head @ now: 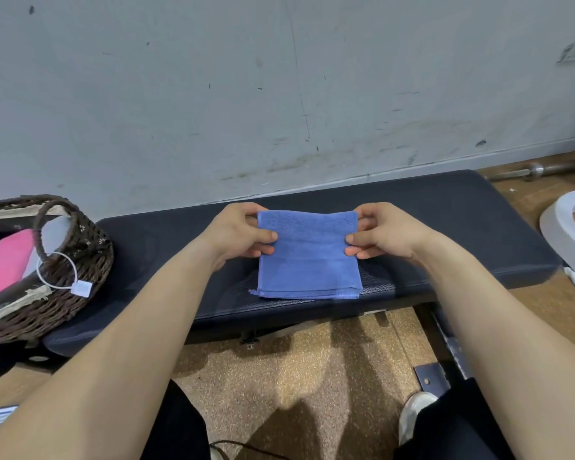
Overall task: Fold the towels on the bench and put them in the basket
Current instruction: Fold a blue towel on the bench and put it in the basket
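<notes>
Left hand [243, 235]: pinches the towel's left side, thumb on top.
Right hand [382, 234]: pinches the right side the same way.
Towel [307, 257]: blue, folded small, its near edge on the bench by the front edge.
Bench [445, 227]: dark and soft.
Basket [80, 260]: on the bench's left end, pink towel [7, 260] inside.
Tip: keep both sides level, match the edges, press flat, then lift it over.

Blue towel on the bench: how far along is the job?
Done: a pink towel and others already lie in the wicker basket. In hand: left hand and right hand pinch the folded blue towel by its sides over the bench. Left: setting it in the basket.
</notes>
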Demonstrator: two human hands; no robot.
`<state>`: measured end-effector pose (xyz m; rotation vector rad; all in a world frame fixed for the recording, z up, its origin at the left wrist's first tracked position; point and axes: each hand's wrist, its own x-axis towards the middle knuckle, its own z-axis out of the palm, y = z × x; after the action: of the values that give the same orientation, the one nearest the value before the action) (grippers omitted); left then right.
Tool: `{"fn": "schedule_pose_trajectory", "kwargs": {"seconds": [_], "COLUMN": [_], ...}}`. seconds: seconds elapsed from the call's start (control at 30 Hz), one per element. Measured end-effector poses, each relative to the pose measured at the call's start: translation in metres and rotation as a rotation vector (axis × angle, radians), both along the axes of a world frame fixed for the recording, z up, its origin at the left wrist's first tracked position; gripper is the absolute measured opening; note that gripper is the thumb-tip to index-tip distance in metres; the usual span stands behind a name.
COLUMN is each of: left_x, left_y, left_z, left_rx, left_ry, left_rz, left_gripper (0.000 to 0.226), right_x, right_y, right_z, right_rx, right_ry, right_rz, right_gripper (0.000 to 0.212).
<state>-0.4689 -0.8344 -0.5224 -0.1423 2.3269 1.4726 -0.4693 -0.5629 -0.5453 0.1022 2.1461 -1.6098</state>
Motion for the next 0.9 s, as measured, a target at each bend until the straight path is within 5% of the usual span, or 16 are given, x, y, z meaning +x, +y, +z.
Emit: {"fn": "schedule_pose_trajectory", "kwargs": {"seconds": [0.53, 0.63, 0.73, 0.83, 0.9], "left_x": [0.043, 0.048, 0.056, 0.063, 0.064], "left_y": [-0.030, -0.035, -0.033, -0.027, -0.022], "left_z": [-0.012, -0.022, -0.024, -0.022, -0.020], "left_rx": [-0.112, -0.256, -0.364, -0.437, -0.498], "left_ry": [0.148, 0.242, 0.304, 0.336, 0.362], "left_rz": [-0.354, -0.406, -0.450, -0.442, -0.448], "left_gripper": [0.030, 0.036, 0.029, 0.017, 0.019], "right_x": [0.051, 0.061, 0.069, 0.074, 0.077], "right_y": [0.018, 0.013, 0.000, -0.030, -0.051], "right_z": [-0.007, -0.005, 0.002, 0.003, -0.001], "right_rx": [0.143, 0.216, 0.364, 0.535, 0.674], "right_ry": [0.247, 0.258, 0.312, 0.421, 0.464], "right_rz": [0.205, 0.192, 0.083, -0.053, -0.110], "right_gripper": [0.018, 0.031, 0.020, 0.054, 0.057]}}
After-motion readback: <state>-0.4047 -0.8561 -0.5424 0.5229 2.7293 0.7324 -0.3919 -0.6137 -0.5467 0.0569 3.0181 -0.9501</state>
